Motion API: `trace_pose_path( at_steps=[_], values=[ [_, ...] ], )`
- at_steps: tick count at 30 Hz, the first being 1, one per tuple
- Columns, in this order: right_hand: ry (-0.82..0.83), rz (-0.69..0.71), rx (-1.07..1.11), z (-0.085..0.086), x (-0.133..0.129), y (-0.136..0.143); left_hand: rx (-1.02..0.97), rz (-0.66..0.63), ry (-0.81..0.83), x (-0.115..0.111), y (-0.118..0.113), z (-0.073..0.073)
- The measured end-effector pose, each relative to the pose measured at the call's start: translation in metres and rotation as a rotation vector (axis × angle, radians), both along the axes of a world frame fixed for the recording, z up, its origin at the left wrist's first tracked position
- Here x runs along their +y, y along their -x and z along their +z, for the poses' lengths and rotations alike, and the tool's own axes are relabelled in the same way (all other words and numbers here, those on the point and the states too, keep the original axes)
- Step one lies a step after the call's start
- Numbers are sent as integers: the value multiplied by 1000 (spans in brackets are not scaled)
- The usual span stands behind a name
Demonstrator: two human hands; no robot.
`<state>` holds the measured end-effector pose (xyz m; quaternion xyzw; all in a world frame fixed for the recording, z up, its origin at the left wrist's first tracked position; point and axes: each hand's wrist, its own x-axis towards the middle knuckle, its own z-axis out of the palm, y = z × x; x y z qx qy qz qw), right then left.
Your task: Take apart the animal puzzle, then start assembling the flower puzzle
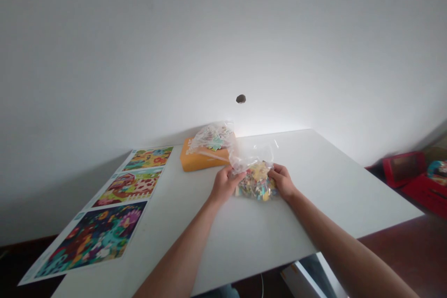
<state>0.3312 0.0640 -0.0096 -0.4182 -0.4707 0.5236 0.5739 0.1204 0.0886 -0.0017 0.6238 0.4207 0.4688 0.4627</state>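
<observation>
Hands: left (224, 185) and right (282, 180) pinch opposite sides of the bag of pieces (257, 181) | Bag: between them, about equally near, loose plastic pointing toward the wall (174, 56) | Room: yellow box (202, 160) beyond left hand; bench (335, 186) edge well right

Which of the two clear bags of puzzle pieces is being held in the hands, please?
The nearer bag, gripped by both hands; the other lies on the orange box.
</observation>
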Motion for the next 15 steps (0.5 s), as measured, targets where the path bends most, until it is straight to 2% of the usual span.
trace_pose_path(
  at_steps=[2,4,7,10,12,15],
  values=[
    [-47,-10,26,3,-1,2,31,136,-60,-1,0,1],
    [-105,43,-7,5,-4,4,34,232,-112,-2,1,2],
    [-128,115,-111,4,-9,9,25,260,-169,-3,2,2],
    [-101,47,-112,7,-12,13,-68,331,-231,-4,5,2],
    [-97,-40,-85,19,-7,16,-163,478,-302,0,10,3],
    [-143,-154,-12,55,19,27,-230,841,-374,13,26,3]
  ],
)
